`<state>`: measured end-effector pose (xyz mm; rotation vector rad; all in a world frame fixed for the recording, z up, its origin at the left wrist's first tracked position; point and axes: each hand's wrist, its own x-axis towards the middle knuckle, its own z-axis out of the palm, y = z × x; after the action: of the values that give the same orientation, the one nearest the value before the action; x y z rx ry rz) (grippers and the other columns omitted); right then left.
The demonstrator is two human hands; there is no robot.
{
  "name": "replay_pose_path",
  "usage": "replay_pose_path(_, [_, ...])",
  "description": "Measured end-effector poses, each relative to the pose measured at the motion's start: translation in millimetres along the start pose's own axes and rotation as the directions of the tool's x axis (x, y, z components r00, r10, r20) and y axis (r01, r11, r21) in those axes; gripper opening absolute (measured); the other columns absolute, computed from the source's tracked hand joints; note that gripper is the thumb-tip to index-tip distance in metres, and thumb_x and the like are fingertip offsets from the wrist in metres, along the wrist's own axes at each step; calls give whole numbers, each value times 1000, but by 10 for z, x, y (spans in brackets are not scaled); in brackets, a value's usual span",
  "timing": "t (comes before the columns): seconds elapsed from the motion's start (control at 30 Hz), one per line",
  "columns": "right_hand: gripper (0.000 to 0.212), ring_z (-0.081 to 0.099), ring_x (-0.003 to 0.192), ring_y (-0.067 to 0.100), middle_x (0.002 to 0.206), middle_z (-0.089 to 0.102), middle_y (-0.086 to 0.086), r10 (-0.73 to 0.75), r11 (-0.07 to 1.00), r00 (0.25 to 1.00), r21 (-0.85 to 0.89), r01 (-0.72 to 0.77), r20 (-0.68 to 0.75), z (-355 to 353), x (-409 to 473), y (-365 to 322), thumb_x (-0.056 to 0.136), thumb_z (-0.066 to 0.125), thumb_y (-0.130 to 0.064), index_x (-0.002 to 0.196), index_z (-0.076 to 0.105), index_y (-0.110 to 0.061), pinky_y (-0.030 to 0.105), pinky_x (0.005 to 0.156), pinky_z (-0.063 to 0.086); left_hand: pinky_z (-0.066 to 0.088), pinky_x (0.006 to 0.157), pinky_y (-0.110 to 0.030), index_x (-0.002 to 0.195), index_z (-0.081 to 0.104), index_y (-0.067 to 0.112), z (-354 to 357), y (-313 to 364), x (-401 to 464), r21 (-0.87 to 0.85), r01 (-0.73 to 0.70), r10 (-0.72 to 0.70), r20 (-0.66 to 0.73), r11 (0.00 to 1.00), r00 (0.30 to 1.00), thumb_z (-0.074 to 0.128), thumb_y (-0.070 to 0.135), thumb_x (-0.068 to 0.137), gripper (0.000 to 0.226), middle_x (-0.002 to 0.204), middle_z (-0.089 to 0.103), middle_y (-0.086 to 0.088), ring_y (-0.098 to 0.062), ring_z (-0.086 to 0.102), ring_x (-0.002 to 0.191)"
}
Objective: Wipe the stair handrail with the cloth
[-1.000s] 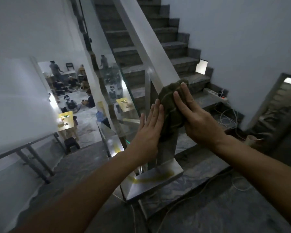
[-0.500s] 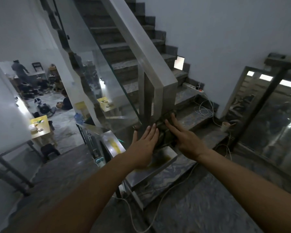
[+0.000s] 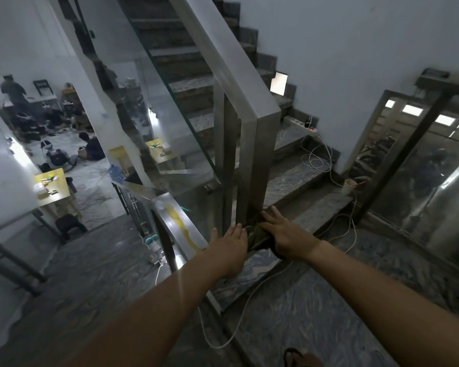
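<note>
Head view: cloth [image 3: 255, 235] sits low against the post [image 3: 257, 160] that ends the handrail [image 3: 223, 56], likely so both faces get wiped in one pass. Right hand [image 3: 286, 234] presses it flat from the post's right, fingers straight. Left hand [image 3: 229, 243], fingers straight and together, braces the post's left. Cloth mostly covered. Left palm on cloth or bare metal: can't tell.

White plastered walls [image 3: 355, 49] at right and far left. Grey veined stone floor [image 3: 316, 313] on the landing, same stone on the stairs [image 3: 194, 86] climbing upward. White power strip [image 3: 300, 125] on a lower step, white cable [image 3: 318, 157] looping down beside a paper cup [image 3: 349, 186]. Steel-framed glass door [image 3: 421, 168] at right, reflecting bright panels. Below left, a lit room with a yellow desk [image 3: 52, 185] and seated people [image 3: 90, 147].
</note>
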<state>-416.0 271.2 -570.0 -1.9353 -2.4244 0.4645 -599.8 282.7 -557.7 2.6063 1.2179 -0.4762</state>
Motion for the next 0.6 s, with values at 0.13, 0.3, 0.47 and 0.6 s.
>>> replay_pose_path(0.13, [60, 5, 145, 30, 157, 16, 11, 31, 999, 998, -26, -30, 47, 63, 10, -86, 91, 42, -28, 146, 21, -17, 51, 116, 10, 5, 118, -56, 150, 1, 4, 87, -112, -53, 83, 7, -9, 17, 996, 1000, 47, 17, 94, 73, 161, -2, -15, -29, -1, 149])
replay_pose_path(0.3, [83, -9, 145, 22, 159, -6, 6, 29, 1000, 994, -8, -28, 103, 229, -24, -118, 83, 49, -48, 149, 3, -27, 47, 118, 1, 0, 118, -57, 150, 0, 7, 150, -344, -221, 159, -2, 5, -19, 987, 1000, 39, 27, 98, 68, 161, -5, -14, -26, -3, 149])
replay_pose_path(0.47, [68, -13, 144, 15, 159, -9, 1, 0, 993, 998, 116, -8, 69, 283, -58, -56, 89, 36, -43, 148, 4, -33, 41, 118, -5, -3, 117, -58, 150, 0, 10, 220, -440, -287, 137, 29, -28, -10, 990, 1000, 42, 34, 96, 73, 161, -4, -12, -26, -3, 149])
replay_pose_path(0.6, [51, -11, 145, 15, 159, -5, 0, 23, 993, 999, 113, -20, -25, 387, -69, -93, 99, 24, -37, 148, 8, -33, 39, 117, -7, -10, 116, -54, 150, -2, 5, 288, -239, -213, -32, 149, -149, 2, 988, 989, 21, 54, 94, 77, 161, -8, -14, -27, -11, 148])
